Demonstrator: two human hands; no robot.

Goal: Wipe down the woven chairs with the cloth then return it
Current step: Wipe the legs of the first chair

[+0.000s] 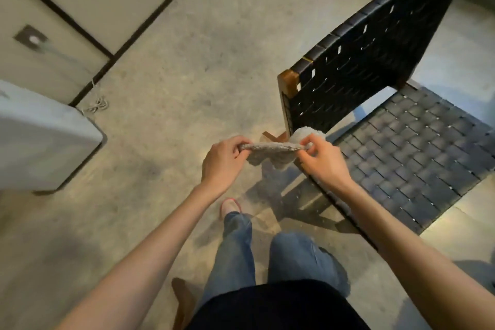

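Observation:
A fluffy pale grey cloth is stretched between both my hands above the floor, just left of the chair. My left hand pinches its left end, and my right hand pinches its right end. The woven chair stands at the right, with a dark strap backrest on a wooden frame and a dark woven seat below it. My right forearm reaches across the seat's front corner.
A grey box-shaped unit stands at the left on the concrete floor, with a coiled white cord behind it. Pale wall panels with dark trim run along the back left. My legs in jeans are below, and a brown wooden piece is by my left leg.

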